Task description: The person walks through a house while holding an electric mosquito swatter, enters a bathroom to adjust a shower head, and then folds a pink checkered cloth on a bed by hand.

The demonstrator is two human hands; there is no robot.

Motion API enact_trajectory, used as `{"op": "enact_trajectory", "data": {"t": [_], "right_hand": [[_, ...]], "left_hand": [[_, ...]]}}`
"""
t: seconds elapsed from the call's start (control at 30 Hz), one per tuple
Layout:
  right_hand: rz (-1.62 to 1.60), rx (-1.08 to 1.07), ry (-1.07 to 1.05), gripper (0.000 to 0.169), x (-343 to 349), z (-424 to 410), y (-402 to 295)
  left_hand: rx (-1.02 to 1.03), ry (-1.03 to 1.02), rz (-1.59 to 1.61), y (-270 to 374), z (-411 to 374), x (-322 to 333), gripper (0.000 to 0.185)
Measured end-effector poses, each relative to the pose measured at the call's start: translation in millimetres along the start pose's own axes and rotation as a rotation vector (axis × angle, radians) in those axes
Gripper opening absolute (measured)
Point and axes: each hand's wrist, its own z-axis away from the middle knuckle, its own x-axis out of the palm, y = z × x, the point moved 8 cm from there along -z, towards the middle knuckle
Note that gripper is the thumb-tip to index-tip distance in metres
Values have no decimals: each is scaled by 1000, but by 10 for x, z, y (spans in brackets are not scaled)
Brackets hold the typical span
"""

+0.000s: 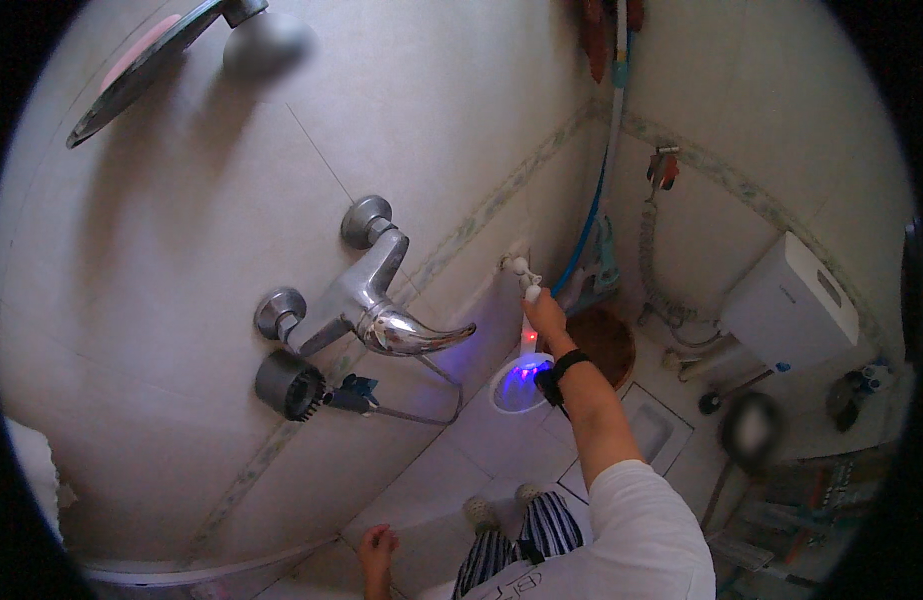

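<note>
My right hand [548,316], with a black band on its wrist, is closed around the white handle of what looks like an electric mosquito swatter [530,343]. A red light glows on its neck, and violet light fills its round, white-rimmed head, which points down over the floor. Just above the hand, a white wall tap [523,268] sits close to the handle's end; whether they touch is hard to tell. My left hand [377,547] hangs low beside my striped trousers, loosely curled, with nothing visible in it.
A chrome shower mixer [383,315] juts from the left wall, above a dark hair-dryer-like brush [289,385]. Behind my right hand stands a brown bucket [608,341]. A squat toilet [649,427] is set in the floor, with a white cistern [780,307] on the right wall.
</note>
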Motion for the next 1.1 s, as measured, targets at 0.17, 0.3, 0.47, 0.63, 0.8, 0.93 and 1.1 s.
{"op": "enact_trajectory", "data": {"t": [0.17, 0.3, 0.47, 0.63, 0.8, 0.93, 1.1], "right_hand": [[57, -68, -45, 50, 111, -64, 95], [51, -119, -22, 47, 77, -91, 129], [33, -79, 21, 45, -131, -111, 119], [-9, -71, -64, 44, 152, 398, 338], [16, -248, -91, 44, 499, 1045, 585], [-46, -365, -286, 45, 473, 1749, 345], [61, -659, -535, 41, 922, 2388, 163]], "left_hand": [[114, -69, 66, -288, -145, -68, 13], [118, -57, 54, -245, -123, -5, 14], [142, -108, 17, -95, -247, 134, 19], [199, -152, 74, -374, -398, 57, 15], [159, -76, 151, -163, -138, 195, 10], [137, -230, 58, 78, -144, 552, 16], [257, -432, -124, 354, -198, 1331, 25]]}}
